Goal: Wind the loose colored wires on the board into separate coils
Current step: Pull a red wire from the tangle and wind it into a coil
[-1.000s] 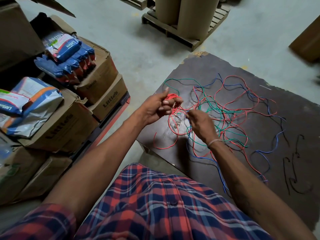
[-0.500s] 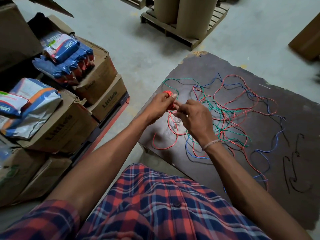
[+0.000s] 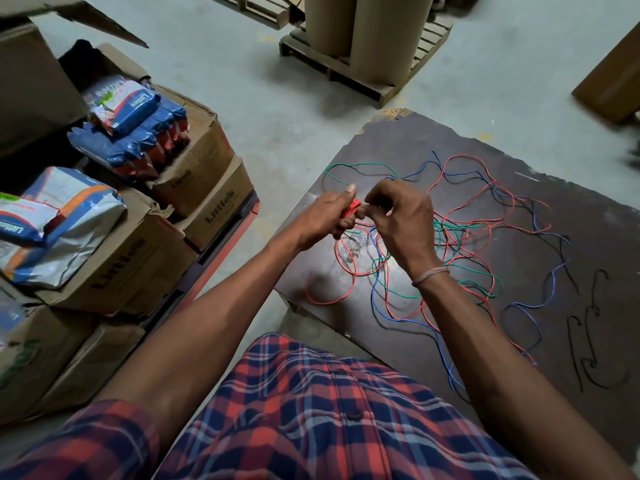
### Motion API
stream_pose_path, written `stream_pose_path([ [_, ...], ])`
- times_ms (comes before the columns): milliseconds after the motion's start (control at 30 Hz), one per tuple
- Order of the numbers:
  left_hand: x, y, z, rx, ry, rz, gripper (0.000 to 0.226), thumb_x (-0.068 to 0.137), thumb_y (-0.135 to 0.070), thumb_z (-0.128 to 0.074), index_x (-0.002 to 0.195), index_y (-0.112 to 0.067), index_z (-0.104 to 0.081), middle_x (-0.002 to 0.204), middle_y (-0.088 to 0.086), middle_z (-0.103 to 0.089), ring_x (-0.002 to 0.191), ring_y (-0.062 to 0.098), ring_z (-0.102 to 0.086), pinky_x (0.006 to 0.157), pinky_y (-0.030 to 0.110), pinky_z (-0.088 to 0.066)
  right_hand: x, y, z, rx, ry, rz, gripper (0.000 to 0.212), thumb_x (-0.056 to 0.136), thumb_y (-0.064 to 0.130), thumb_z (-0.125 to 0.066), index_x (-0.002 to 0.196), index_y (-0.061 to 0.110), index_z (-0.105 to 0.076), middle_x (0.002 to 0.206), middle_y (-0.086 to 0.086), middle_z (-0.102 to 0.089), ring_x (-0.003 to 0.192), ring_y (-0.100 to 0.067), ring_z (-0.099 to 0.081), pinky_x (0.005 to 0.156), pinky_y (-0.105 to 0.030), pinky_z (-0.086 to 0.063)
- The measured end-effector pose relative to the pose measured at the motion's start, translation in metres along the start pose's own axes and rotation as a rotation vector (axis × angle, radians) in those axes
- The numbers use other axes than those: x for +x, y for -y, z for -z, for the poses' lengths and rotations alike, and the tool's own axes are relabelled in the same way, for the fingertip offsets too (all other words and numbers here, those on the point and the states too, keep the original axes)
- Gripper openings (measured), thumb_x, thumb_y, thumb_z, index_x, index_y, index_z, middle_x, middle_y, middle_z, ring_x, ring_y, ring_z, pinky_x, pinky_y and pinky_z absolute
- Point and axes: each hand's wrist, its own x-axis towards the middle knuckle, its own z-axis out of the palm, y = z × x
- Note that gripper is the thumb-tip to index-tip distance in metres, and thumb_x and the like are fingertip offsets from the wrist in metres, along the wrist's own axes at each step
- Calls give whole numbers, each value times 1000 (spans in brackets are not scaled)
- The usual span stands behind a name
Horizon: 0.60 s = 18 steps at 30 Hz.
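Note:
A dark brown board [image 3: 433,140] lies on the floor with loose wires tangled on it: a red wire [image 3: 481,220], a green wire [image 3: 360,164], a blue wire [image 3: 550,282] and black wire pieces [image 3: 588,341]. My left hand [image 3: 329,216] grips a small coil of red wire [image 3: 353,209] wound round its fingers. Right beside the coil, my right hand [image 3: 401,220] pinches the red wire, fingers curled. The strand between the hands is mostly hidden by the fingers.
Cardboard boxes [image 3: 207,181] with blue and white packets [image 3: 124,109] are stacked at the left. A wooden pallet [image 3: 346,71] with tall cardboard rolls [image 3: 384,32] stands beyond the board. Another brown box [image 3: 613,77] sits at far right. Grey concrete floor surrounds the board.
My right hand has risen from the tangle up to the left hand and swung over the coil, bringing red wire with it. The left hand has stayed in place, holding the coil.

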Motion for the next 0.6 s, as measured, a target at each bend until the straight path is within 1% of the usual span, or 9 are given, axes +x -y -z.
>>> stream_pose_path([
  [67, -1, -1, -1, -13, -17, 25, 59, 110, -46, -33, 76, -16, -70, 51, -7, -41, 47, 11, -32, 48, 25, -28, 1, 3, 2, 68, -13, -23, 9, 79, 16, -79, 78, 15, -70, 75, 2, -69, 69, -17, -63, 66, -38, -52],
  [133, -1, 0, -1, -33, -45, 34, 57, 110, -44, -37, 82, -7, -71, 48, -8, -39, 44, 11, -33, 47, 25, -28, -1, 2, 5, 145, -55, -79, 6, 82, 14, -80, 85, 13, -75, 79, 2, -72, 69, -12, -63, 68, -27, -52],
  [167, -1, 1, 0, -66, -60, 40, 56, 110, -43, -38, 81, -6, -70, 47, -8, -36, 43, 11, -31, 46, 25, -29, -3, 0, 8, 187, -81, -122, 8, 83, 15, -80, 89, 12, -76, 82, 1, -73, 70, -10, -63, 68, -22, -51],
  [233, -2, 2, 1, -195, -76, 77, 54, 110, -41, -39, 80, -6, -67, 45, -8, -28, 40, 10, -24, 43, 23, -28, -9, -7, 12, 239, -110, -203, 12, 87, 19, -79, 96, 12, -76, 88, 0, -74, 74, -8, -64, 70, -18, -49],
  [267, -2, 3, 1, -277, -73, 99, 53, 109, -41, -39, 79, -6, -65, 44, -9, -25, 38, 10, -21, 42, 22, -27, -13, -12, 15, 260, -89, -247, 15, 89, 21, -77, 100, 12, -75, 92, 0, -74, 76, -6, -65, 72, -17, -50],
  [333, -3, 2, -2, -438, -49, 127, 51, 109, -41, -40, 79, -6, -60, 41, -10, -21, 34, 8, -17, 39, 21, -26, -22, -21, 18, 366, 40, -357, 25, 91, 21, -78, 113, 11, -71, 102, -2, -75, 84, -2, -66, 79, -17, -53],
  [400, -4, 1, -8, -566, -14, 150, 49, 109, -41, -41, 78, -7, -58, 38, -12, -19, 31, 6, -15, 37, 21, -24, -29, -27, 19, 516, 192, -451, 40, 90, 20, -80, 125, 10, -64, 114, -5, -74, 100, -11, -70, 90, -25, -57],
  [467, -4, -1, -15, -661, 46, 160, 49, 108, -41, -41, 76, -8, -56, 37, -12, -18, 30, 5, -13, 36, 21, -24, -33, -32, 19, 600, 264, -491, 51, 87, 18, -83, 131, 9, -59, 120, -7, -72, 109, -20, -70, 95, -31, -58],
  [600, 1, -5, -31, -765, 167, 177, 47, 108, -40, -40, 76, -8, -53, 34, -12, -18, 29, 7, -10, 33, 21, -25, -34, -41, 27, 701, 273, -546, 57, 85, 11, -83, 135, 8, -57, 111, -2, -73, 102, -13, -68, 85, -24, -55],
])
